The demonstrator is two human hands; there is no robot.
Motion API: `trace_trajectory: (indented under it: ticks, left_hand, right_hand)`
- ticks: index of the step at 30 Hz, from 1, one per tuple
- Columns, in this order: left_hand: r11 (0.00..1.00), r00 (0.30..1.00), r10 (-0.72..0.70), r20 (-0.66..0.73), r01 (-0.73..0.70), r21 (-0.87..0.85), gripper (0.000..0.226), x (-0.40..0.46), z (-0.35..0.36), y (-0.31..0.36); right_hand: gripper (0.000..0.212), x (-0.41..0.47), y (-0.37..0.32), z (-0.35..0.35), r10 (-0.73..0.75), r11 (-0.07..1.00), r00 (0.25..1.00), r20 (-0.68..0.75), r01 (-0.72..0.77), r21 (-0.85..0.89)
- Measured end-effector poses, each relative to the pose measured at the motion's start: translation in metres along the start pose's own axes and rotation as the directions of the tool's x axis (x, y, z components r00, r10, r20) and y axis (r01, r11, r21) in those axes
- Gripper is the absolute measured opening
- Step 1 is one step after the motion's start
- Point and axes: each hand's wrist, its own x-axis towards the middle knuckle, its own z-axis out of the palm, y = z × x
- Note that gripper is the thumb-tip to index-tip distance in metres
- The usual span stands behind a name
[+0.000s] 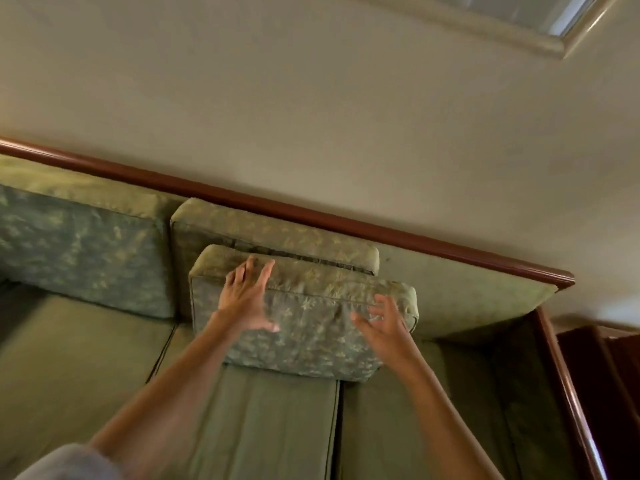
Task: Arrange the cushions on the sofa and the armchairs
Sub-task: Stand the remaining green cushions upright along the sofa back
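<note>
1. Far left, one patterned green back cushion [79, 251] stands upright against the sofa [86, 348] back, at the left end of the seat.
2. Next along, a second back cushion [277, 233] leans on the backrest near the middle, its top edge just under the dark wooden rail [311, 216].
3. In front of that one stands a third cushion [304, 327], upright on the seat, overlapping it and sitting a little to the right; its lower edge rests on the seat cushions.
4. The left hand [246, 299] lies on this front cushion near its upper left corner, fingers straight and spread, fingertips touching the top edge, gripping nothing.
5. The right hand [384, 323] is at the cushion's right side, fingers spread and loosely bent; it is blurred, so I cannot tell whether it touches the fabric, and it holds nothing.
6. Right of the cushions, the sofa's back shows bare green fabric up to the right corner.
7. At the far right edge runs a wooden arm rail [568, 382].
</note>
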Motion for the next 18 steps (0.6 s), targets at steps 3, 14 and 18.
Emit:
trace_trajectory:
  ticks: [3,14,18]
  left_hand:
    - [0.979,0.996,-0.083,-0.027,0.087,0.185,0.151,-0.016,0.011,0.025]
    - [0.959,0.999,0.03,-0.037,-0.018,0.282,0.119,-0.076,0.039,0.01]
    - [0.967,0.986,0.059,-0.158,-0.017,0.254,0.106,-0.092,0.057,0.025]
  right_hand:
    - [0.093,0.012,0.004,-0.001,0.001,0.987,0.999,0.046,0.006,-0.158]
    - [0.135,0.027,0.048,0.013,-0.064,0.356,0.88,0.47,0.46,-0.813]
    - [0.12,0.007,0.085,0.0,-0.134,0.401,0.866,0.482,0.492,-0.772]
